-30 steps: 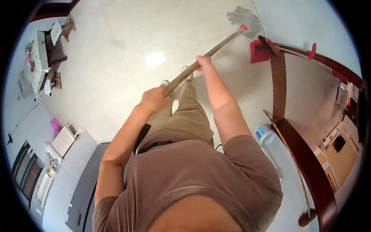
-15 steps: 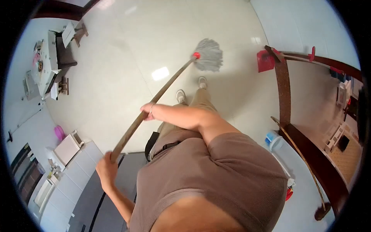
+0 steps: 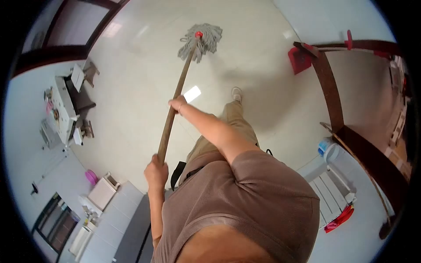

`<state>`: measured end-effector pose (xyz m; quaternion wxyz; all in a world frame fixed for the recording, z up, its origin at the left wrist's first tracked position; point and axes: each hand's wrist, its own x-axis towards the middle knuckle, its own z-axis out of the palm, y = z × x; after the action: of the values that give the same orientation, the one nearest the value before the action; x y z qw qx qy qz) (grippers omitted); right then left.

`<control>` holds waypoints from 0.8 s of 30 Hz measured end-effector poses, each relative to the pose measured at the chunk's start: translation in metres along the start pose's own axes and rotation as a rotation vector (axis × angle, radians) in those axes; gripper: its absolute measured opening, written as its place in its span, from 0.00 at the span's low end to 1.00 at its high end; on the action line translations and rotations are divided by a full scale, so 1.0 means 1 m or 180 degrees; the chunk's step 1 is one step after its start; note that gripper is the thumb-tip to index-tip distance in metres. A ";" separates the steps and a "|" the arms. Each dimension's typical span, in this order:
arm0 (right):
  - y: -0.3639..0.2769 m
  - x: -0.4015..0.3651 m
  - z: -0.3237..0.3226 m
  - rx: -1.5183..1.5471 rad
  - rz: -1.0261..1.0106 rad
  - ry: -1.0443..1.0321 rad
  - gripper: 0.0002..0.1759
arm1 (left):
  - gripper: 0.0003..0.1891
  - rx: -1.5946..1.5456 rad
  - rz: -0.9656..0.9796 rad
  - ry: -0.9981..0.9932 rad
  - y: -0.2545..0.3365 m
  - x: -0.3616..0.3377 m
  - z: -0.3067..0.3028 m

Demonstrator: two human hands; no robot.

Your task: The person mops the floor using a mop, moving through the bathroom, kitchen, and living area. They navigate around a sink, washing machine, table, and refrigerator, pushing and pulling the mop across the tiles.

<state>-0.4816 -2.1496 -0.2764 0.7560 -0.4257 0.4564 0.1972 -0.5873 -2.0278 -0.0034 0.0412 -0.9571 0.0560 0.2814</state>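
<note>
A mop (image 3: 199, 44) with grey strands and a red collar lies spread on the pale tiled floor, ahead of my feet. Its long wooden handle (image 3: 169, 125) slants down toward my left side. My left hand (image 3: 156, 173) is wrapped around the handle's near end. Farther along, my right hand (image 3: 177, 104) grips the handle around its middle, with a thin bracelet on the wrist. One light shoe (image 3: 237, 94) shows on the floor; the other foot is hidden behind my arm and the handle.
A table (image 3: 66, 109) with items on it and small stools stands at the left. At the right are a red dustpan (image 3: 299, 60), a dark wooden door frame (image 3: 331, 92) and a blue-white bucket (image 3: 328, 149). A pink basin (image 3: 91, 177) sits at lower left.
The mop head has moved forward and left across the floor, its strands now fanned out. Both hands swung with the handle, which stands steeper in view. The view has turned slightly.
</note>
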 end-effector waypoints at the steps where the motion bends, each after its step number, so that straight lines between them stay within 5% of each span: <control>1: -0.031 0.000 -0.018 0.0061 -0.0196 0.0135 0.15 | 0.14 0.0054 0.0142 0.0054 0.022 0.019 -0.006; 6: -0.123 0.050 -0.106 0.0077 -0.0105 0.0459 0.20 | 0.11 0.0569 0.0763 -0.0079 0.128 0.071 -0.052; 11: -0.164 0.047 -0.166 0.0454 -0.0084 0.0312 0.23 | 0.18 0.1067 0.1369 -0.0277 0.166 0.088 -0.120; 14: -0.191 0.015 -0.193 0.1311 -0.0059 0.0430 0.14 | 0.17 0.1605 0.2096 -0.0026 0.204 0.089 -0.182; 24: -0.194 -0.066 -0.273 0.2812 -0.0117 0.0617 0.09 | 0.12 0.1860 0.2438 -0.0715 0.339 0.095 -0.267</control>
<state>-0.5239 -2.4769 -0.1897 0.8223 -0.0868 0.5579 -0.0708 -0.4094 -2.4012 0.1528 0.2073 -0.7799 0.4756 0.3503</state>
